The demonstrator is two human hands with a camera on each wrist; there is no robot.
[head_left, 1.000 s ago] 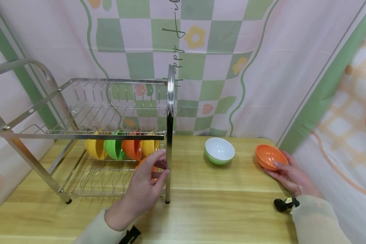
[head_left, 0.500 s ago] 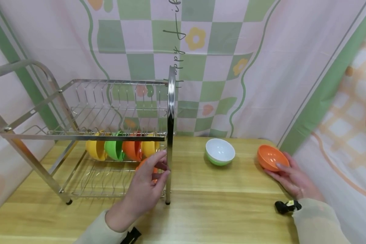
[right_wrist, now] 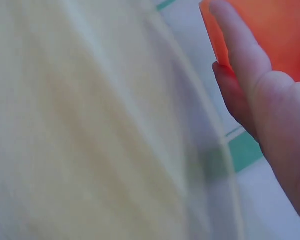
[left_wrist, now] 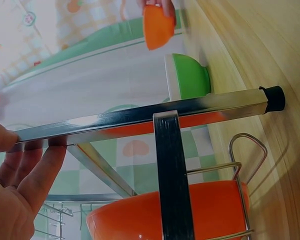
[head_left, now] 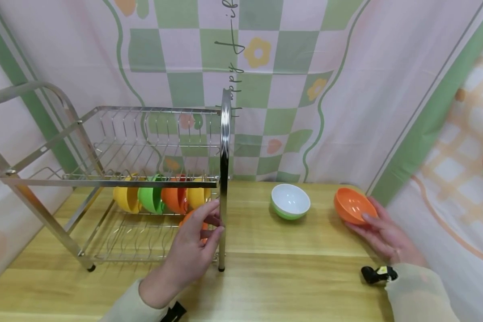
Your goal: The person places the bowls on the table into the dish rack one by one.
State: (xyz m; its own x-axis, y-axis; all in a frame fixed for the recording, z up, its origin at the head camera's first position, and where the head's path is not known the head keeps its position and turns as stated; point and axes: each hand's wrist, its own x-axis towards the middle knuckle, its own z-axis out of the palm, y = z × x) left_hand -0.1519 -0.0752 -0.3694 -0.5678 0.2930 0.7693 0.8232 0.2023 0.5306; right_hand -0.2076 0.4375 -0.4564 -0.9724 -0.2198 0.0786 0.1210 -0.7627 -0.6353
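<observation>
My right hand point(head_left: 390, 237) holds an orange bowl point(head_left: 354, 205) at the right of the wooden table, thumb over the rim and fingers beneath. The bowl leans slightly, its mouth facing up; in the left wrist view this orange bowl point(left_wrist: 158, 27) appears above the table surface. With thumb and fingertips, my left hand point(head_left: 191, 246) grips the front right post of the metal dish rack point(head_left: 224, 170). Between the hands stands a bowl, white inside and green outside point(head_left: 290, 201), upright on the table. Another orange bowl point(left_wrist: 215, 205) sits in the lower rack tier, partly hidden by my left hand in the head view.
Yellow point(head_left: 125, 197), green point(head_left: 150, 197) and orange-red bowls point(head_left: 175, 197) stand on edge in a row at the back of the lower tier, with a second yellow bowl point(head_left: 199, 194). The upper tier point(head_left: 157, 145) holds no dishes. A patterned curtain point(head_left: 265, 89) hangs behind the table.
My right hand has shifted the orange bowl slightly left and tilted it a little more. The left hand keeps its place on the rack post.
</observation>
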